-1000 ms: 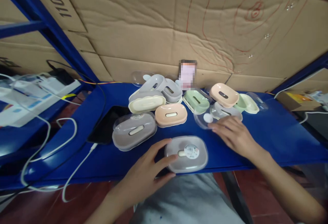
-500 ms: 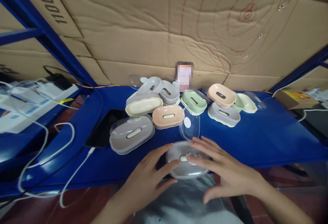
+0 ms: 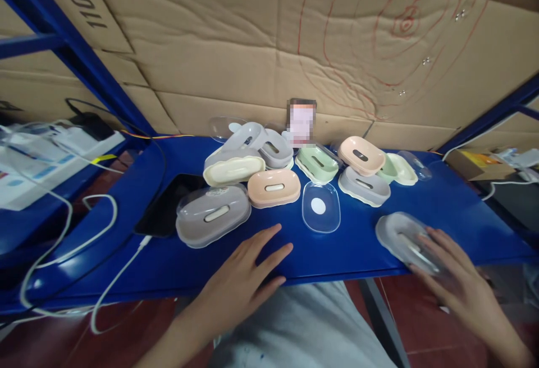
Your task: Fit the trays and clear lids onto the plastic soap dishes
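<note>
My right hand (image 3: 452, 275) grips the right end of a grey soap dish (image 3: 398, 233) with a clear lid, at the table's front right edge. Fingers lie over its top and the thumb is on the near side; both are slightly blurred. My left hand (image 3: 259, 261) hovers near the front edge, fingers spread, with nothing in it. Beyond it a loose clear lid (image 3: 326, 219) with a round white sticker lies flat. Nearest on the left are a grey soap dish (image 3: 202, 225), with a clear lid on it, and a peach soap dish (image 3: 284, 195).
Several grey, cream, green and peach dish parts (image 3: 318, 163) are heaped along the back. A black phone (image 3: 162, 208) with a white cable (image 3: 126, 275) lies at left, near a power strip (image 3: 25, 191). Cardboard (image 3: 219, 48) walls the back of the blue table (image 3: 290, 264).
My right hand has carried the lidded grey soap dish from the front middle to the right. My left hand has let go of it and stayed nearly in place.
</note>
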{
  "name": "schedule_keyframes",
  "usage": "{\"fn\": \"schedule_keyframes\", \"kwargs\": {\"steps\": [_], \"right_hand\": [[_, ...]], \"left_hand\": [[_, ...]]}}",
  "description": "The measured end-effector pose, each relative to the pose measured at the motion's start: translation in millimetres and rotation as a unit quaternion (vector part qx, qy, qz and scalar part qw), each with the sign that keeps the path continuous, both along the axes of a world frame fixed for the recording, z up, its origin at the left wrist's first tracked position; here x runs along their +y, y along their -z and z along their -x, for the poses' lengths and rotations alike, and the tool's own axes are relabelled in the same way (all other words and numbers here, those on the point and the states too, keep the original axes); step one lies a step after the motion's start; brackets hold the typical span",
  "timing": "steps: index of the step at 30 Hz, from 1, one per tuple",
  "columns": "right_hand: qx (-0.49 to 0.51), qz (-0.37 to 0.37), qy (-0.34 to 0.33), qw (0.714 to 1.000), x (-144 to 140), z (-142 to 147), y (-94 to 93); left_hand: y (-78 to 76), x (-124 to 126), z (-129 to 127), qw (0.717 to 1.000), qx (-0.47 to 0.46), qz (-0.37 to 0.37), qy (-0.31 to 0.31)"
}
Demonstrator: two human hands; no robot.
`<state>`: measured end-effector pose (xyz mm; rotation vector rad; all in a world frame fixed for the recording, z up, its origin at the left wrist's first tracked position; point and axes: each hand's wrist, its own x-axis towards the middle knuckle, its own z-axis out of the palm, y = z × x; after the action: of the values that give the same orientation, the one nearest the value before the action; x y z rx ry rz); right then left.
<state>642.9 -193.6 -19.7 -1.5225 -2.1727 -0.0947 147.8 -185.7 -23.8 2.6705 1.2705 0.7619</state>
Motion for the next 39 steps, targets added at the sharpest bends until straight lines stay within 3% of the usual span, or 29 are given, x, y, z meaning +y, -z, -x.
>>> {"fn": "schedule_keyframes", "kwargs": {"steps": [4, 7, 9, 11, 12, 14, 17, 20, 23, 26, 32, 35, 39], "right_hand": [[-0.037, -0.103, 0.074, 0.991, 37, -51, 9.9], [-0.056, -0.124, 0.120, 0.983, 64, -59, 8.8], [-0.071, -0.153, 0.145, 0.975, 74, -42, 0.6], [-0.076, -0.178, 0.121, 0.974, 78, -7, -12.4], [-0.073, -0.171, 0.079, 0.979, 78, 15, -19.4], [-0.058, -0.099, -0.069, 0.991, 76, 67, -31.5], [-0.133, 0.002, -0.264, 0.955, 78, 138, -40.2], [-0.167, 0.012, -0.327, 0.930, 90, 177, -40.0], [-0.175, 0.006, -0.352, 0.919, 102, 184, -37.8], [-0.187, -0.001, -0.346, 0.919, 106, 170, -36.0], [-0.199, -0.009, -0.228, 0.953, 87, 145, -30.8], [-0.164, -0.042, -0.207, 0.964, 73, 157, -29.0], [-0.123, -0.069, -0.286, 0.948, 60, 193, -26.7]], "left_hand": [[-2.2, 0, 0, 0.999, -0.023, -0.032, -0.005], [-2.9, -1, 2, 0.998, -0.038, -0.049, -0.017], [-3.8, -1, 1, 0.997, -0.037, -0.057, -0.029], [-6.3, 3, -1, 0.996, -0.021, -0.073, -0.044], [-8.3, 7, -2, 0.995, -0.009, -0.084, -0.051], [-12.8, 20, -7, 0.992, 0.015, -0.110, -0.056], [-17.7, 45, -14, 0.990, 0.043, -0.118, -0.057], [-17.6, 65, -21, 0.991, 0.072, -0.084, -0.076], [-17.2, 69, -25, 0.990, 0.099, -0.052, -0.083], [-20.5, 61, -26, 0.992, 0.104, -0.033, -0.071], [-24.3, 57, -21, 1.000, 0.002, -0.005, -0.023], [-28.3, 59, -19, 0.999, -0.044, -0.006, -0.015], [-42.5, 48, -15, 0.989, -0.115, -0.088, -0.036]]}}
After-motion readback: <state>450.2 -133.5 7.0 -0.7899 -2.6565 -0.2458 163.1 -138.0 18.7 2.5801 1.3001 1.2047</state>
